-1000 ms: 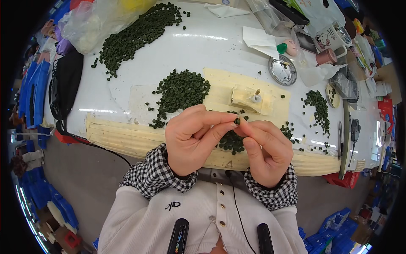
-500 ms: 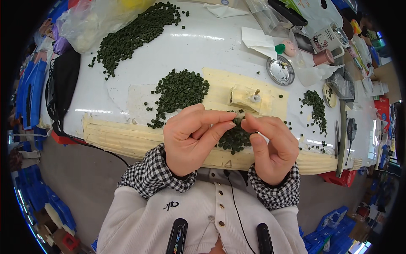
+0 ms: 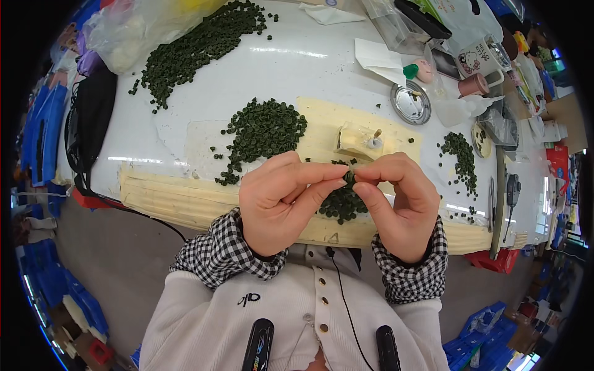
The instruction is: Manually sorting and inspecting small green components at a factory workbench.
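Above the table's near edge, my left hand (image 3: 275, 201) is closed in a pinch of thumb and forefinger. My right hand (image 3: 403, 201) is pinched too, its fingertips close beside the left ones. Whatever sits between the fingertips is too small and hidden to make out. Below and behind them lies a small heap of dark green round pieces (image 3: 342, 206), partly covered by the hands. A bigger heap of the same cup-like pieces (image 3: 266, 130) is just beyond my left hand. Past my right hand stands a yellowish taped block (image 3: 356, 141) with a short upright peg (image 3: 375, 141).
A long dark green pile (image 3: 198, 52) covers the far left, beside a clear plastic bag (image 3: 127, 40). More pieces (image 3: 459, 157) lie at the right, near a round metal dish (image 3: 410, 103), a squeeze bottle (image 3: 464, 110) and a mug (image 3: 482, 57). A black pouch (image 3: 91, 127) hangs at the left edge.
My right hand's thumb and forefinger have closed together, and its fingertips have come nearer to the left ones. My left hand stays almost where it was.
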Demonstrator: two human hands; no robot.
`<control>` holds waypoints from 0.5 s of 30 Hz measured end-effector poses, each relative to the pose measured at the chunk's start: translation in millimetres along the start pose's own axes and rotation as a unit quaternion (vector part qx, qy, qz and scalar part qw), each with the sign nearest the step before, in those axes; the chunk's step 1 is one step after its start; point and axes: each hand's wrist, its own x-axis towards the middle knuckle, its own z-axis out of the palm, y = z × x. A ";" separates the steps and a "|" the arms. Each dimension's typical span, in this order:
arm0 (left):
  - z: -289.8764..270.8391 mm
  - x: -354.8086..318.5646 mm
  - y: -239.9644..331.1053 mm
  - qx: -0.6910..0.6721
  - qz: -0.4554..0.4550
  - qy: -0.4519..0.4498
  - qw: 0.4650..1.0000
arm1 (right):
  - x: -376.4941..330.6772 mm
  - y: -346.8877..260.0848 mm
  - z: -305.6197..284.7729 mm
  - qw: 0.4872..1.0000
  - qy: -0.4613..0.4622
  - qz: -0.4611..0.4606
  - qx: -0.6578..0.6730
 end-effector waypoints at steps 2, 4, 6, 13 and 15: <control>-0.1 0.4 -0.8 0.001 0.003 -0.009 1.000 | -2.3 5.2 2.3 1.000 0.003 -0.008 0.016; -1.8 0.4 -1.2 0.000 0.009 -0.015 1.000 | -1.1 4.6 2.3 1.000 0.001 -0.026 0.001; -2.3 0.9 -0.6 -0.003 0.008 -0.020 1.000 | -0.5 5.7 2.4 0.999 0.001 -0.045 -0.014; 1.0 -1.1 -3.5 -0.034 -0.001 -0.013 0.999 | -0.8 5.9 3.8 0.992 0.014 -0.102 -0.066; 1.0 -1.6 -3.7 -0.039 -0.016 -0.016 0.999 | -0.8 5.7 3.7 0.990 0.016 -0.117 -0.083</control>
